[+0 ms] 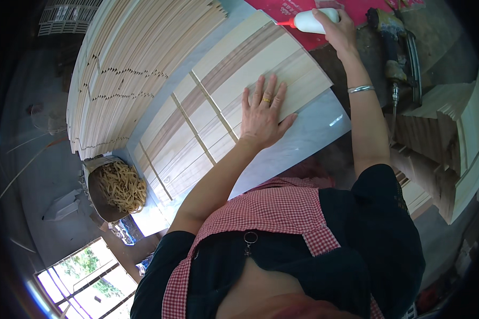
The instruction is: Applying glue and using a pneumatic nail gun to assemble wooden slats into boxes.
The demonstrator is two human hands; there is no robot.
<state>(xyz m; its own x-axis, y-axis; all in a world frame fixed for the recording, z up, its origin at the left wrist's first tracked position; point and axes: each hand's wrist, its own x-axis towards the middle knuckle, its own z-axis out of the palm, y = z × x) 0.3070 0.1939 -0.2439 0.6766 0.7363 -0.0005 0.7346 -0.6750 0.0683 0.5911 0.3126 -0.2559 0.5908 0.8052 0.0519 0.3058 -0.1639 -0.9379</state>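
My left hand (262,118) lies flat with fingers spread on a pale wooden panel (305,68) that has darker brown stripes and several narrow grooves across it. A ring is on one of its fingers. My right hand (341,33) is wrapped round a white squeeze bottle (310,22) with a red nozzle. The bottle is tipped on its side, its nozzle pointing left at the panel's far edge. Whether the tip touches the wood, I cannot tell. Beneath the panel is a glossy grey-white tabletop (324,119).
Tall stacks of thin wooden boards (143,58) stand along the table's left side. A box of tan strips (123,186) sits at its left corner. On the far right are a nail gun (391,50) with a hose and more stacked boards (434,133). Pink sheeting (351,10) lies beyond the panel.
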